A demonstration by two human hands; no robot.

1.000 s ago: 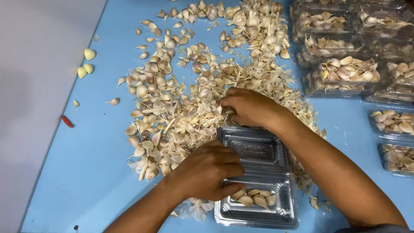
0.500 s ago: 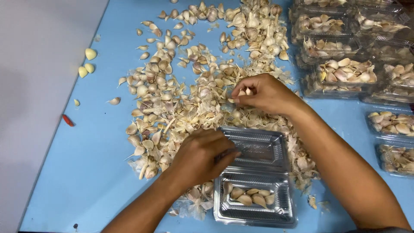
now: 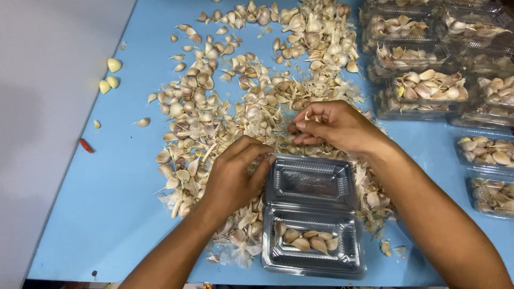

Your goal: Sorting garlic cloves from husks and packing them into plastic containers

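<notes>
A clear plastic clamshell box [image 3: 312,184] lies open on the blue table, its lid half toward the garlic heap and several cloves in the near half [image 3: 310,240]. My left hand [image 3: 233,176] rests at the box's left edge, fingers curled among loose cloves. My right hand [image 3: 332,126] sits just beyond the lid, fingers pinched around a few garlic cloves [image 3: 306,115]. A wide heap of garlic cloves and papery skins [image 3: 235,101] spreads behind and to the left of both hands.
Several filled clear boxes of garlic [image 3: 428,85] are stacked at the far right and down the right edge [image 3: 484,150]. Three peeled yellow cloves [image 3: 110,77] and a small red bit [image 3: 85,145] lie near the table's left edge [image 3: 69,176].
My left hand slid off the box lid to its left edge. My right hand rose from the pile with cloves pinched in its fingers.
</notes>
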